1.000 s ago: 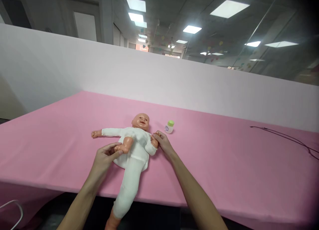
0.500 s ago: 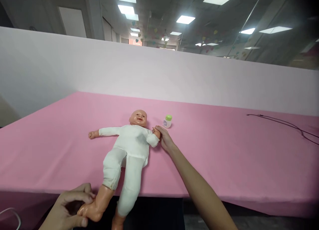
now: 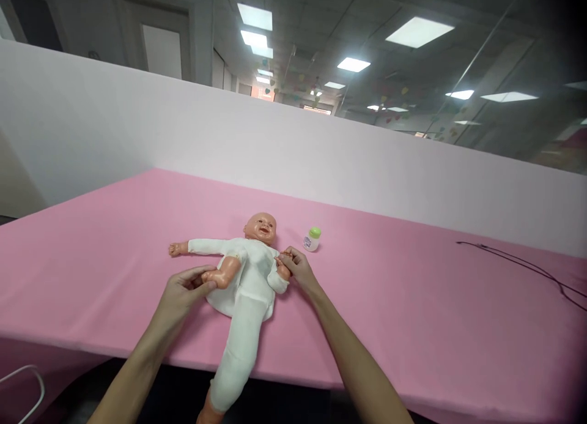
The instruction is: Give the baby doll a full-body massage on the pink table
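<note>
A baby doll (image 3: 254, 271) with a white cloth body lies face up on the pink table, its head toward the far side. My left hand (image 3: 190, 286) pinches the doll's foot on the left side, and that leg is bent up over the belly. The other leg stretches down past the table's front edge. My right hand (image 3: 296, 268) is closed on the doll's hand on the right side, beside its chest. Just beyond my right hand stands a small clear bottle (image 3: 312, 240) with a green cap.
Pink cloth covers the table (image 3: 389, 301). A thin black cable (image 3: 523, 264) lies at the right. Behind the table runs a white partition (image 3: 321, 155). A white cable (image 3: 39, 381) curves at the lower left.
My left hand has moved up and forward with the doll's foot, folding the leg over the body. My right hand still holds the doll's hand. The view has shifted slightly.
</note>
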Demonstrator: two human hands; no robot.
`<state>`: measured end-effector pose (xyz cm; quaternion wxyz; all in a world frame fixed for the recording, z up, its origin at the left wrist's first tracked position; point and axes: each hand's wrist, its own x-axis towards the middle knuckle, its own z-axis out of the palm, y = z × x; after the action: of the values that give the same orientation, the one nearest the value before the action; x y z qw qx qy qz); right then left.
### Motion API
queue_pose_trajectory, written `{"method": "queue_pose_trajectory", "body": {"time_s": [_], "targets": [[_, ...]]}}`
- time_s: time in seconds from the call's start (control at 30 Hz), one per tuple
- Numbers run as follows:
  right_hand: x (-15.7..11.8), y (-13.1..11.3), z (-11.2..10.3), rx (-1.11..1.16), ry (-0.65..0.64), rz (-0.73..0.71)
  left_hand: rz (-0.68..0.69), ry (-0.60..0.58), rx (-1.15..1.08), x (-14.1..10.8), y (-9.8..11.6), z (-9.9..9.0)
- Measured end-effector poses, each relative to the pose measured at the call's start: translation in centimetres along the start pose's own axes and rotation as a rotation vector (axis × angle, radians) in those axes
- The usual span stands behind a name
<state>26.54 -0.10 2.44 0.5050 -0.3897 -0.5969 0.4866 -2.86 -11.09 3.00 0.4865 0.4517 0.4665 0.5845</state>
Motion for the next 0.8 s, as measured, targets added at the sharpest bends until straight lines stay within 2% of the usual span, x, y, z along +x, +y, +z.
{"method": "queue_pose_trajectory", "body": {"time_s": [0.07,0.1,0.23,0.3,0.37,0.43,0.53,0.67,0.73,0.8], "targets": [[0.1,-0.1,0.0,0.001,-0.001,0.011,0.02,-0.001,0.018,-0.8,-0.6,-0.4],[0.2,-0.2,0.0,0.036,0.042,0.025,0.037,0.002,0.034,-1.4,-1.1,-1.1],[1.1,0.1,-1.2,0.271,0.4,0.112,0.13,-0.014,0.051,-5.2,-3.2,-5.7],[1.6,0.6,-2.3,0.308,0.535,0.156,0.149,-0.123,0.061,-6.9,-3.8,-8.3],[2.0,1.0,-3.4,0.306,0.61,0.187,0.157,-0.245,0.098,-8.1,-4.0,-10.3],[2.0,1.1,-3.8,0.306,0.628,0.2,0.161,-0.272,0.114,-8.6,-3.9,-11.2],[1.7,0.4,-3.1,0.301,0.534,0.175,0.133,-0.123,0.073,-8.0,-3.4,-10.3],[0.6,-0.7,-0.8,0.21,0.283,0.131,0.044,0.127,-0.002,-4.8,-2.2,-5.5],[0.1,-0.9,0.1,0.096,0.13,0.088,0.003,0.137,-0.027,-3.0,-1.5,-2.7],[-0.2,-0.9,0.5,0.007,0.039,0.043,-0.016,0.11,-0.06,-1.6,-1.1,-0.6]]}}
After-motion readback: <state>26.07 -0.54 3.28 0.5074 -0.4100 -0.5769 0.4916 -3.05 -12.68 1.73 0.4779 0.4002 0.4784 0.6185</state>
